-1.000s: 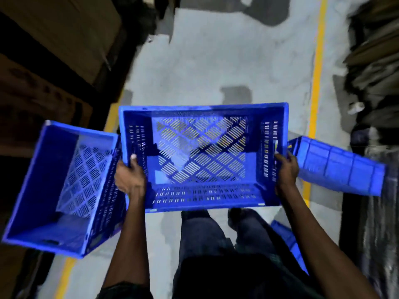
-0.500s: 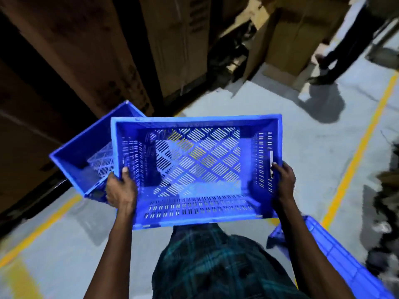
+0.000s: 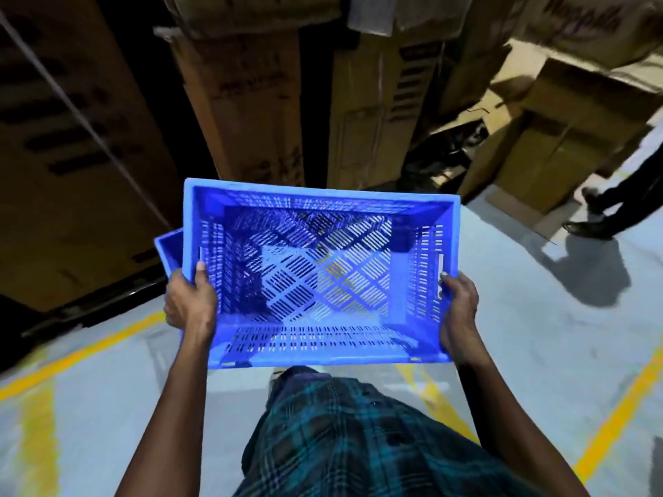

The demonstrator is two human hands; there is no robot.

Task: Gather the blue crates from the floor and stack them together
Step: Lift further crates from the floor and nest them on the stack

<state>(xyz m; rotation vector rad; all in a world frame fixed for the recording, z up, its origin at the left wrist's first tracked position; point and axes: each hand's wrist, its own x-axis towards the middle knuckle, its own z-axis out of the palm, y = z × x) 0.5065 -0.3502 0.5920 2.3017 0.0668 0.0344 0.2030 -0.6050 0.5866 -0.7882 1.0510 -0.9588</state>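
I hold an empty blue slatted crate (image 3: pixel 319 217) in the air in front of me, its open top facing me. My left hand (image 3: pixel 190 303) grips its left rim with the thumb inside. My right hand (image 3: pixel 461 310) grips the right rim beside the handle slot. A second blue crate (image 3: pixel 168 251) lies below and behind it; only its left corner shows past the held crate's left side, and parts show through the slats.
Tall cardboard boxes (image 3: pixel 244 113) stand close ahead and to the left. More boxes (image 3: pixel 559 138) are stacked at the right. Another person's legs (image 3: pixel 610 206) stand at the far right. Yellow lines (image 3: pixel 89 349) cross the grey floor.
The view has swung left and up. The held crate now covers most of the second crate, which earlier stood out at its left. The crate at the lower right is out of view.
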